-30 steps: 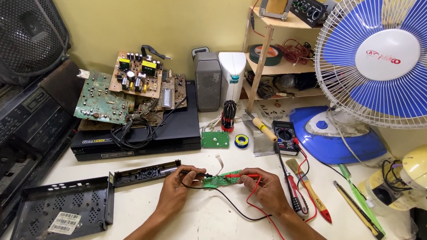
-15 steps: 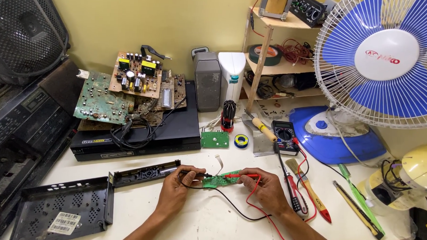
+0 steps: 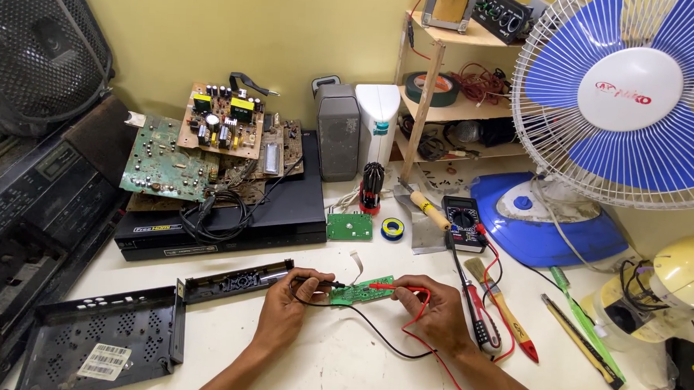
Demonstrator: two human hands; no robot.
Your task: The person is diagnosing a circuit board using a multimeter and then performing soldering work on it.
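Fingers (image 3: 306, 283) of the left hand (image 3: 283, 309) are pinching a black probe (image 3: 320, 283), its tip touching the left end of a small green board (image 3: 363, 291). The right hand (image 3: 434, 312) is closing its fingers (image 3: 405, 293) on a red probe (image 3: 394, 287), whose tip is resting on the middle of the same board. The board is lying flat on the white worktop (image 3: 332, 366) between the two hands, near the front edge. It is a narrow strip, bright green, with small parts on its face too small to make out, and a pale ribbon (image 3: 355, 259) is curling up from behind it. Black and red leads (image 3: 410, 346) are looping across the worktop below the hands.

To the left, a black perforated cover (image 3: 99, 336) is lying flat, with a long black front panel (image 3: 234, 280) just beside the left hand. To the right, a brush (image 3: 498, 299), a red-handled tool (image 3: 521, 347) and a green tool (image 3: 587, 326) are lying side by side.

Farther back, a multimeter (image 3: 463, 222) is sitting near a second green board (image 3: 349, 226) and a roll of tape (image 3: 393, 229). A black player (image 3: 237, 214) is carrying a stack of circuit boards (image 3: 208, 150). A blue-bladed fan (image 3: 624, 98) is standing at the right, in front of a wooden shelf (image 3: 444, 106).
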